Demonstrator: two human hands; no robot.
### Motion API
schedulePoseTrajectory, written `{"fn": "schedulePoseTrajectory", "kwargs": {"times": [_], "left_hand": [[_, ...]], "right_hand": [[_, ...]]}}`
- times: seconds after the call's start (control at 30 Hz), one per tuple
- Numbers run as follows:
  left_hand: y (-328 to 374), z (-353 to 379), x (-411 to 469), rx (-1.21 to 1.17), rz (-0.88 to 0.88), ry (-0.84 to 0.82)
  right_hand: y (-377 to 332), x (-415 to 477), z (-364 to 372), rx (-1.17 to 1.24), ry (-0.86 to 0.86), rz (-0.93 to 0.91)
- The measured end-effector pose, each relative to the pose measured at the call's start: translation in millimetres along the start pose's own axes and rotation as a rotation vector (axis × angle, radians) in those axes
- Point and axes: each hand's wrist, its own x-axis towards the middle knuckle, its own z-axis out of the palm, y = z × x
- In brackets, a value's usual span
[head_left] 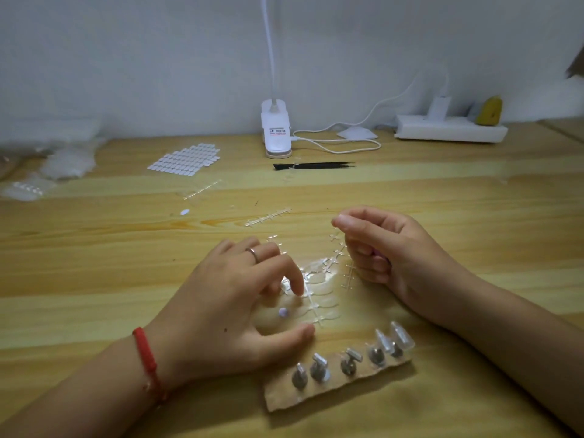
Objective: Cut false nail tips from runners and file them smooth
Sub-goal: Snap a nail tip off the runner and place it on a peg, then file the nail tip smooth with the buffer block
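Observation:
A clear runner (313, 303) with several transparent nail tips lies on the wooden table between my hands. My left hand (240, 305), with a ring and a red wrist cord, hovers over it, its index fingertip pressing down beside the runner and its thumb stretched out. My right hand (376, 248) is curled round a small pink tool (378, 255), mostly hidden in the fingers. Its thumb and index fingertips meet just above the top end of a second runner (335, 248); whether they pinch it is unclear.
A cardboard strip (284, 395) with several metal stands holding clear tips lies close in front. Bare runners (268, 216) lie farther back, then black tweezers (313, 165), a sheet of tabs (185, 159), a clip lamp (275, 131), a power strip (450, 129) and plastic bags (63, 159).

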Motion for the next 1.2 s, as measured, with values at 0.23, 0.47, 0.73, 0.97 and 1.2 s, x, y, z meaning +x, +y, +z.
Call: {"fn": "schedulePoseTrajectory", "kwargs": {"times": [0.23,0.47,0.73,0.97,1.2], "left_hand": [[0.3,1.1,-0.7,-0.043,-0.032,0.002],[0.4,2.1,-0.5,-0.057,-0.123,0.028],[1.6,2.8,-1.0,-0.048,-0.111,0.124],[4.3,2.6,2.6,-0.127,-0.164,0.330],[8.7,3.9,3.7,-0.013,-0.097,0.373]], "right_hand": [[1.9,1.3,-0.8,-0.007,-0.017,-0.011],[2.2,1.5,-1.0,-0.021,-0.026,-0.013],[2.3,0.8,0.3,-0.024,-0.016,-0.022],[2.2,-2.1,2.3,-0.133,-0.061,-0.055],[0.7,-9.3,8.2,-0.283,-0.080,-0.090]]}}
